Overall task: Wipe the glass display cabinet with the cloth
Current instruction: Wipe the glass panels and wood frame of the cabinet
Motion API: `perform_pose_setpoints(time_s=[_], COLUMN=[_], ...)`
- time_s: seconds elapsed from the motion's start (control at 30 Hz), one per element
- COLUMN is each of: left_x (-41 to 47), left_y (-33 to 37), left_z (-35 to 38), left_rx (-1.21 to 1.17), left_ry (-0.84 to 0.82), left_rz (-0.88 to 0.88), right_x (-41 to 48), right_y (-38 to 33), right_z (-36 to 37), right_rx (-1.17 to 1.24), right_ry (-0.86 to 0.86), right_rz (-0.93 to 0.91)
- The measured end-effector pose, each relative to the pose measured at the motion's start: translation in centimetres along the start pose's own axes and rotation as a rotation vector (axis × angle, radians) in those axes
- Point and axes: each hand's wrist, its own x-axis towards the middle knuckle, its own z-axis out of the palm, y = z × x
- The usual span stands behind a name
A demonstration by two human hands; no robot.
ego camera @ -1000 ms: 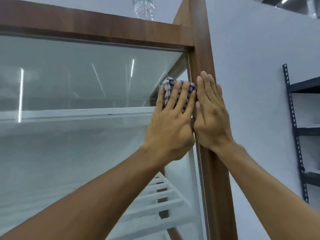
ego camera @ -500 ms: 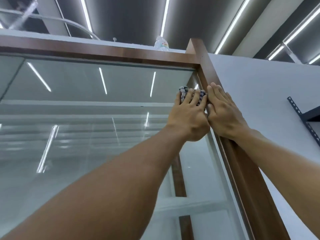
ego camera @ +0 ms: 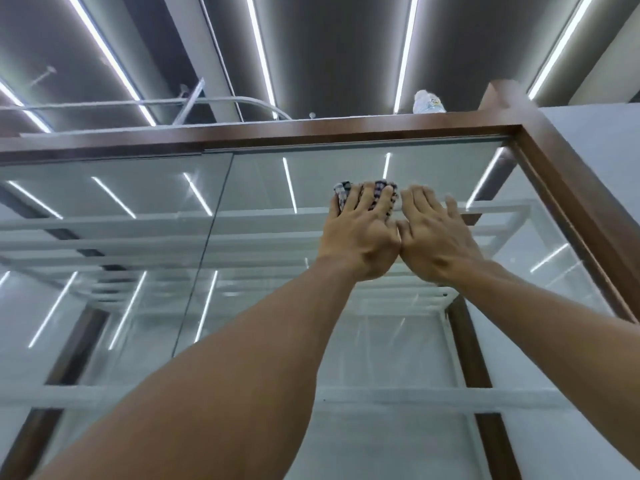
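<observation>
From my remote seat I count two bare forearms reaching up. The left hand (ego camera: 360, 233) lies flat, fingers straight and spread, pressing one blue-and-white checked cloth (ego camera: 367, 192) onto the glass display cabinet (ego camera: 270, 188). The right hand (ego camera: 437, 234), also flat-fingered, rests on the pane just beside it. The cloth sits near the brown wooden top rail (ego camera: 346, 131). Two panes meet at a vertical seam (ego camera: 207, 244) leftward; the right wooden post (ego camera: 571, 202) stands well apart. One clear plastic bottle (ego camera: 428, 102) stands on top.

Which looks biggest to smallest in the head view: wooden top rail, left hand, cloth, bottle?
1. Wooden top rail
2. Left hand
3. Cloth, mostly covered by that hand
4. Bottle, partly hidden and farther off; ranking against cloth unsure
</observation>
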Motion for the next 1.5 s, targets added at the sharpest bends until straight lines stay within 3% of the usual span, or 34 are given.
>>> perform_pose_setpoints(time_s=[0.1, 0.27, 0.37, 0.67, 0.73, 0.87, 1.07, 1.23, 1.4, 1.5], left_x=[-1.0, -2.5, -3.3, -7.2, -10.1, -12.5, -10.0, -9.1, -5.7, -5.5], left_y=[-3.7, -9.7, -12.8, -19.8, -19.3, -17.0, -16.9, -9.5, -6.4, -2.0], left_z=[-1.4, -3.6, -4.7, -6.9, -6.4, -5.5, -5.9, -3.1, -1.7, -0.4], left_rx=[-0.023, -0.023, -0.006, -0.016, -0.013, 0.012, 0.011, 0.019, 0.093, 0.046], left_ry=[0.005, 0.040, 0.060, 0.090, 0.095, -0.009, 0.067, -0.019, 0.051, -0.022], left_rz=[-0.067, -0.176, -0.221, -0.366, -0.369, -0.163, -0.413, -0.145, -0.293, -0.021], right_x=[0.9, 2.3, 3.4, 3.3, 3.0, 2.6, 0.2, -1.7, -3.5, -3.9], right_y=[-3.3, -10.6, -14.1, -15.0, -15.0, -15.0, -14.0, -10.6, -4.5, -0.7], right_z=[0.6, 1.8, 2.8, 3.1, 3.0, 3.1, 3.0, 2.3, 1.4, 0.5], right_rx=[0.004, 0.056, 0.021, 0.003, 0.008, 0.043, 0.085, 0.060, 0.032, 0.017], right_ry=[0.018, -0.019, 0.021, 0.040, 0.038, 0.012, -0.019, -0.012, 0.006, 0.011], right_rz=[0.027, -0.137, -0.124, -0.205, -0.211, -0.199, -0.223, -0.156, -0.048, -0.007])
